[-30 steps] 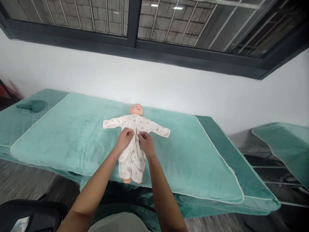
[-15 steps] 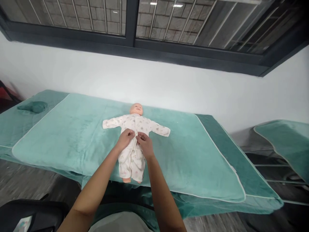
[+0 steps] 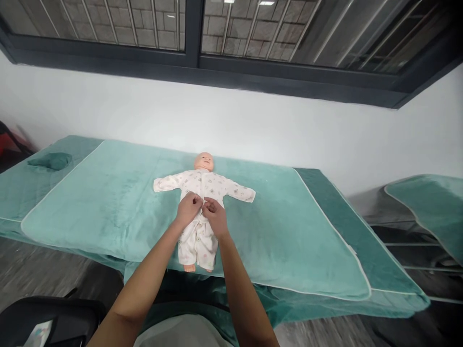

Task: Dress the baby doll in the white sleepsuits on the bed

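A baby doll (image 3: 204, 162) lies on its back with its head toward the wall and its arms spread. It wears a white printed romper (image 3: 195, 182) with an opening down the front; its feet show at the leg ends. At the belly, my left hand (image 3: 189, 207) pinches one edge of the romper's front. Close beside it, my right hand (image 3: 214, 214) pinches the other edge, the fingertips of both hands nearly meeting. Whether a snap or button is between them is hidden by my fingers. A fastener shows lower, near the crotch.
The doll lies on a light green mat (image 3: 300, 231) over a bed with a darker green cover (image 3: 347, 217). A small green cushion (image 3: 50, 161) rests at the left. A black chair or bag (image 3: 72, 313) stands front left; another green-covered bed (image 3: 434, 207) is at right.
My hands have drawn slightly closer together at the romper's belly, and the fabric below them is bunched more. The doll stays in place, while the camera view has shifted slightly.
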`<act>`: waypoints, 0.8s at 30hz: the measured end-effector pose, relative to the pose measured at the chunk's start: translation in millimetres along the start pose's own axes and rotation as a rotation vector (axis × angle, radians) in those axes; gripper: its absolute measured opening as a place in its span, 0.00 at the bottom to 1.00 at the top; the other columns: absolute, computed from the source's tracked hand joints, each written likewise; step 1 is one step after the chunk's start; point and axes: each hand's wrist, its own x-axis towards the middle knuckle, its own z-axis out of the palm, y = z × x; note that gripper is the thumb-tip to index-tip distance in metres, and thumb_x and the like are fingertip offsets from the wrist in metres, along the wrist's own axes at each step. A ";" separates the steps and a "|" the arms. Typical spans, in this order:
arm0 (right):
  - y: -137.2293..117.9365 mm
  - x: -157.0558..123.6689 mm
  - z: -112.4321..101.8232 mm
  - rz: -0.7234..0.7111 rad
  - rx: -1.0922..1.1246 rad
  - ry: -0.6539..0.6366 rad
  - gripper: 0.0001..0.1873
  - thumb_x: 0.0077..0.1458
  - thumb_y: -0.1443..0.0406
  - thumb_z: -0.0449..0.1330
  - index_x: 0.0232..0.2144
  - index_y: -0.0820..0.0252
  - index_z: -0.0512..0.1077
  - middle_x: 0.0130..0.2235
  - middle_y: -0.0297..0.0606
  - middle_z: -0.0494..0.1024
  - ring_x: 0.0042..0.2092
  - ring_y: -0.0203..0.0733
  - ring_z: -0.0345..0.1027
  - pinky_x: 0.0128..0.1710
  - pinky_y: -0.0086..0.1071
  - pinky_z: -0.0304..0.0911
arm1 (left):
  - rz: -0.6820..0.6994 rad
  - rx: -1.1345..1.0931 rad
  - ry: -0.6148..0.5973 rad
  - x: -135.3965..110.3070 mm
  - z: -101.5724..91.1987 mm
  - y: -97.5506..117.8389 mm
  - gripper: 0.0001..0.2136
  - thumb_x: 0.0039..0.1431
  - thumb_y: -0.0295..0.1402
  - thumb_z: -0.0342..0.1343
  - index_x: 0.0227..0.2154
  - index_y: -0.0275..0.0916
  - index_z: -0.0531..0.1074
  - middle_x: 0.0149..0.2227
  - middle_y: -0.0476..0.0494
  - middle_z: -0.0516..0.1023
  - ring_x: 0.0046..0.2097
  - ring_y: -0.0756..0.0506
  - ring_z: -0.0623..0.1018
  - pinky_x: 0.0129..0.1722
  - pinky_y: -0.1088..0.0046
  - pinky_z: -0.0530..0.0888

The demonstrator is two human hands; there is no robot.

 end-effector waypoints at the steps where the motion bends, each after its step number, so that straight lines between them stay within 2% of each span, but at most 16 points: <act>1: 0.2 -0.1 -0.2 -0.002 -0.016 -0.007 0.23 0.50 0.56 0.64 0.47 0.58 0.73 0.31 0.30 0.70 0.30 0.35 0.62 0.31 0.30 0.63 | -0.004 0.006 -0.020 0.5 -0.8 0.0 0.07 0.59 0.33 0.56 0.25 0.40 0.71 0.31 0.49 0.73 0.35 0.47 0.73 0.38 0.70 0.68; 5: 2.1 -0.6 1.0 -0.066 -0.172 -0.017 0.21 0.52 0.57 0.61 0.48 0.57 0.72 0.30 0.29 0.71 0.30 0.36 0.63 0.31 0.30 0.61 | 0.027 0.039 -0.086 1.7 -2.9 -0.9 0.11 0.63 0.37 0.53 0.26 0.39 0.71 0.32 0.49 0.72 0.36 0.48 0.72 0.39 0.71 0.68; 8: 5.4 -1.0 2.5 -0.129 -0.339 0.007 0.18 0.54 0.58 0.59 0.47 0.55 0.72 0.26 0.27 0.68 0.29 0.37 0.62 0.30 0.30 0.59 | 0.026 0.073 -0.089 0.8 -1.0 -2.2 0.09 0.60 0.36 0.56 0.27 0.38 0.72 0.34 0.48 0.72 0.37 0.48 0.73 0.40 0.72 0.68; 10: 7.9 -1.0 3.1 -0.142 -0.376 0.016 0.18 0.54 0.59 0.58 0.48 0.55 0.71 0.27 0.27 0.69 0.29 0.38 0.64 0.32 0.31 0.60 | 0.009 0.069 -0.078 0.1 0.8 -2.5 0.07 0.59 0.35 0.56 0.27 0.39 0.72 0.34 0.48 0.72 0.37 0.48 0.73 0.39 0.72 0.67; 16: 10.8 -0.4 3.6 -0.141 -0.265 -0.016 0.22 0.54 0.59 0.60 0.51 0.56 0.68 0.32 0.30 0.74 0.32 0.38 0.66 0.33 0.31 0.63 | 0.004 -0.028 -0.082 1.7 -2.2 -3.9 0.10 0.60 0.35 0.52 0.24 0.39 0.68 0.30 0.49 0.68 0.35 0.48 0.70 0.39 0.71 0.66; 20: 8.0 -1.8 4.7 -0.116 -0.128 -0.029 0.22 0.54 0.58 0.62 0.51 0.55 0.68 0.31 0.30 0.73 0.30 0.36 0.64 0.31 0.30 0.63 | 0.002 -0.123 -0.178 4.5 -10.6 -7.9 0.12 0.59 0.39 0.52 0.23 0.38 0.67 0.28 0.50 0.68 0.34 0.48 0.69 0.37 0.71 0.65; 24: 5.5 -3.9 1.4 -0.081 -0.028 -0.079 0.22 0.53 0.56 0.65 0.49 0.54 0.69 0.32 0.30 0.74 0.31 0.37 0.67 0.33 0.32 0.66 | -0.097 -0.058 -0.307 7.1 -20.0 -9.6 0.14 0.58 0.40 0.52 0.22 0.38 0.68 0.25 0.50 0.69 0.31 0.48 0.69 0.32 0.71 0.63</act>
